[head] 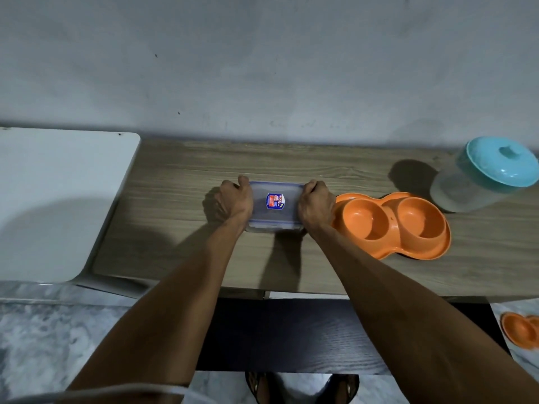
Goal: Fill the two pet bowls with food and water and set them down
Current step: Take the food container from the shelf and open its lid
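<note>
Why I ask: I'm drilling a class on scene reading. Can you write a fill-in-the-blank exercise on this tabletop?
1. The left hand and right hand each grip one end of a clear lidded ____.
2. Both wells of the orange double bowl on the table are ____.
3. The jar with the turquoise lid stands on that bowl's ____ side.
Missing words: container; empty; right.

Your bench [180,176] is a wood-grain top set against the wall. Near its middle sits a clear lidded food container [287,196] with blue clips and a label on the lid. Close on its right lies an orange double pet bowl [392,246], both wells showing bare orange. At the far right end stands a frosted canister [466,193] with a turquoise lid [495,167], apart from the bowl.
</note>
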Tool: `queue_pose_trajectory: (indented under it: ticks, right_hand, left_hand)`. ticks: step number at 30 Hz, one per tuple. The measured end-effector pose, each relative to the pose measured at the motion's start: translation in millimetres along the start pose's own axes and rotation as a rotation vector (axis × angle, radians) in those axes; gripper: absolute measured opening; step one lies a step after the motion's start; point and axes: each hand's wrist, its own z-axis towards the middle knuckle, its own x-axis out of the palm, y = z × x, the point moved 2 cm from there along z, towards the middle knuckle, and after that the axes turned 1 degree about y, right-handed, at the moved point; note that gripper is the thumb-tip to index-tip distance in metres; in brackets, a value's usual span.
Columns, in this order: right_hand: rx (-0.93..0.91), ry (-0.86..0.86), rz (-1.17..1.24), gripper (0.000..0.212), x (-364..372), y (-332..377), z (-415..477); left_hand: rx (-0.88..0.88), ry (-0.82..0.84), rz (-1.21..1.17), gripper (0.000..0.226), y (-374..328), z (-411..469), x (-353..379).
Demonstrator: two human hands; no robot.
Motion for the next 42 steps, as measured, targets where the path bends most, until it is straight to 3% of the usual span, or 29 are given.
queue_pose_trajectory:
  ticks: [3, 8, 12, 17, 21, 23, 27, 34, 38, 42]
  right_hand:
    - [-0.053, -0.034, -0.11, 0.036, -2.5, 4.1, 1.3]
    - [-0.297, -0.055, -0.369, 0.033, -7.2, 35.3, 6.0]
    - [-0.387, 0.158, -0.422, 0.037, 13.1, 67.3, 10.4]
    - [-0.295, 0.421, -0.5, 0.047, 32.1, 76.1, 16.6]
    - [-0.239, 0.535, -0.595, 0.047, 35.6, 79.5, 21.6]
    - [-0.229, 0.597, -0.623, 0.047, 37.9, 80.6, 23.1]
    - [-0.242, 0.483, -0.565, 0.05, 37.5, 78.2, 26.8]
    - [-0.277, 0.427, -0.549, 0.054, 36.3, 77.6, 24.4]
    - [-0.28, 0.424, -0.507, 0.053, 35.3, 76.6, 20.4]
    - [-0.298, 0.367, -0.39, 0.051, 18.0, 75.9, 14.5]
  left_hand:
    - [-0.038, 0.003, -0.098, 0.05, 1.0, -12.6, -7.5]
    - [-0.123, -0.036, -0.361, 0.054, 29.2, -18.9, -12.6]
    - [-0.195, 0.096, -0.529, 0.064, 41.1, -37.7, -0.7]
    - [-0.28, 0.231, -0.721, 0.059, 46.4, -52.7, 27.7]
    - [-0.454, 0.342, -0.909, 0.103, 53.8, -45.3, 43.8]
    - [-0.472, 0.339, -0.942, 0.092, 59.3, -42.6, 49.7]
    - [-0.499, 0.324, -0.997, 0.074, 58.3, -47.9, 48.9]
    - [-0.425, 0.294, -0.996, 0.094, 58.5, -45.5, 57.4]
    - [-0.339, 0.265, -0.876, 0.066, 52.3, -49.4, 48.0]
    - [-0.234, 0.275, -0.829, 0.063, 52.6, -53.4, 36.8]
